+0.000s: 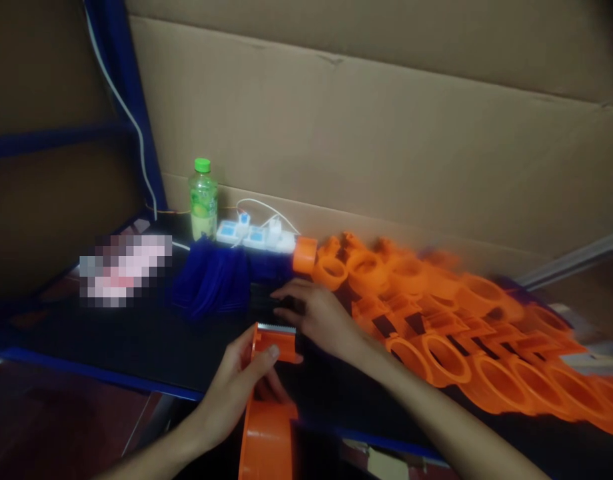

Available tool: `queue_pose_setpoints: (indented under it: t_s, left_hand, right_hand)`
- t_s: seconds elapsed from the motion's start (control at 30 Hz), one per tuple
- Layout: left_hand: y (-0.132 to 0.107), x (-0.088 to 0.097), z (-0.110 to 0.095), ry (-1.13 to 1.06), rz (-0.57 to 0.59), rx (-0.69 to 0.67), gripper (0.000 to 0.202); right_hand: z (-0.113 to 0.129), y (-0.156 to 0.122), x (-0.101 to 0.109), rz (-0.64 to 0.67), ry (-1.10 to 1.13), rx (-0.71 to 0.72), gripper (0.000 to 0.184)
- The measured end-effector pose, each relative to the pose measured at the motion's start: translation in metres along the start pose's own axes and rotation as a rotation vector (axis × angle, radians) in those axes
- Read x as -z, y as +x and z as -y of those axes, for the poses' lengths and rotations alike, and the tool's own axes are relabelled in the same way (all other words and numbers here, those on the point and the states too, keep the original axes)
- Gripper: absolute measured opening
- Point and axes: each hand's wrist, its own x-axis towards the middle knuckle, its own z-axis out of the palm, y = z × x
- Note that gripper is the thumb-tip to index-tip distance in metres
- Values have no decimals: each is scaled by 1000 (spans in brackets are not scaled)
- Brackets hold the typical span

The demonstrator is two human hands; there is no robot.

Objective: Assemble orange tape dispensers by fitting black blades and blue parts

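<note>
My left hand is closed around an orange tape dispenser at the bottom middle. Its serrated metal blade points up and away from me, with my thumb pressing on the orange plate under it. Just beyond the blade, my right hand is held over the black tabletop, thumb and fingers stretched out and apart, with nothing visible between them. Left of those fingertips lies a stack of thin dark blue pieces; I cannot make out their kind. The lower end of the dispenser runs out of view.
Many orange tape dispenser bodies lie in rows on the right. Behind the blue stack stand a green-capped bottle and a white power strip with cables. A blurred-out pink object lies left. Cardboard walls the back.
</note>
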Motion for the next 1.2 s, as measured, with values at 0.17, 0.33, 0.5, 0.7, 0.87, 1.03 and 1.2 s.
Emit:
queue_pose_setpoints:
  t_s: [0.17,0.33,0.5,0.7,0.87,1.03,1.2]
  left_hand:
    - [1,2,0,12,-2,-3,40]
    - [2,1,-3,-1,-26,2,40]
    - [4,-1,-1,-13,-55,-32,38]
    - [5,-3,2,2,-34,-35,39]
    - [4,-7,0,0,-25,-40,38]
    - [0,-10,0,-1,-6,-42,33]
    - [0,-10,1,-2,5,-39,36]
  right_hand:
    - [-1,-12,24,-75,46,-20,23]
    - [5,-35,44,-143,67,-79,27]
    - [13,-55,48,-146,77,-52,23]
    - [19,-68,41,-105,20,-16,18]
    - [23,-69,33,-110,-34,83,17]
    - [26,-69,27,-130,-46,138,20]
    - [25,-70,22,-159,-54,161,20]
